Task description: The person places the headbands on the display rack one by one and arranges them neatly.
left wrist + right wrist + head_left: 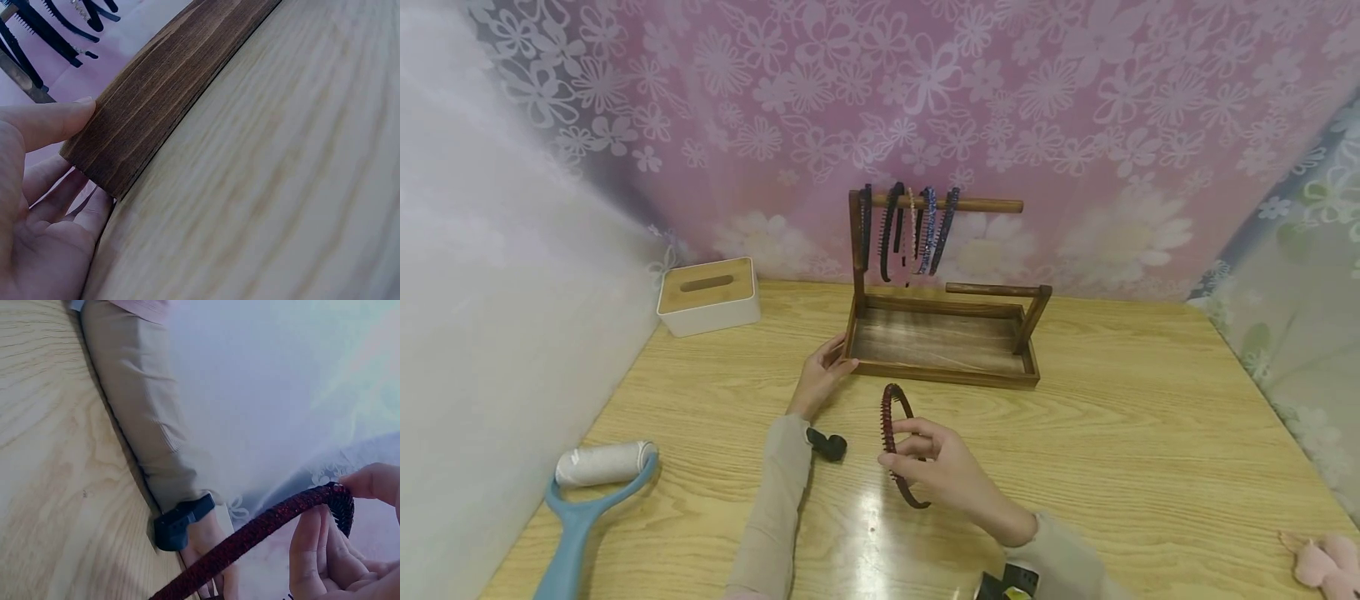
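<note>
My right hand (pixel 953 471) pinches a dark red toothed headband (pixel 887 421) between thumb and fingers, raised in front of a brown wooden rack (pixel 951 375). In the right wrist view, the headband (pixel 262 526) has a glittery dark red outer face, and its teeth show near the fingertips. At the rack's front left corner, my left hand (pixel 820 380) grips the tray. The left wrist view has the thumb against the front board (pixel 165 87) and the fingers by its end. Several dark, blue and light headbands (pixel 928 229) hang from the rack's upper bar (pixel 988 205).
A white tissue box (pixel 715 315) with a wooden lid stands at the back left. A blue-handled lint roller (pixel 580 517) lies at the front left. Something pink (pixel 1330 567) is at the right edge. The rack's lower bar (pixel 992 290) projects above its tray. A flowered curtain hangs behind.
</note>
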A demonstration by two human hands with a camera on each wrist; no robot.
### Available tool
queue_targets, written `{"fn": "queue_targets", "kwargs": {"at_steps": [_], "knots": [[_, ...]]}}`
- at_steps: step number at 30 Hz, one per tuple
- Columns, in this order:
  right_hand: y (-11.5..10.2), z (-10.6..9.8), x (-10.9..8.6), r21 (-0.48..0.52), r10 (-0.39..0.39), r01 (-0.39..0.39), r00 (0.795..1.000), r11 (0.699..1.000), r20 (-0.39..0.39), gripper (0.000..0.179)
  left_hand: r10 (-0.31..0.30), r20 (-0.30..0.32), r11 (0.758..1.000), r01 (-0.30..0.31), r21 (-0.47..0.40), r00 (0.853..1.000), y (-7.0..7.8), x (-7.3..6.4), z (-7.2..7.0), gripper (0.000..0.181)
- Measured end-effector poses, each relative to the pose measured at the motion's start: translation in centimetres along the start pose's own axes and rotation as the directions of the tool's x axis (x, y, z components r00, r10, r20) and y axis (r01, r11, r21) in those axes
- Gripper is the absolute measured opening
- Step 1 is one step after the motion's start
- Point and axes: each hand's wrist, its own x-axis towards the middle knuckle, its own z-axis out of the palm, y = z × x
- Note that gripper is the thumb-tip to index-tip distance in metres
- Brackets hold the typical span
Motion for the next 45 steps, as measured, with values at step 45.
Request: {"fn": "queue_targets", "kwargs": {"at_steps": [45], "knots": [[-8.5,-12.8,0.8,0.075,-0.341,0.410,0.834,0.909,-0.433,0.060,-0.036,0.031,0.999,0.036,-0.019,0.999,0.3,0.1,-0.2,0.066]]}}
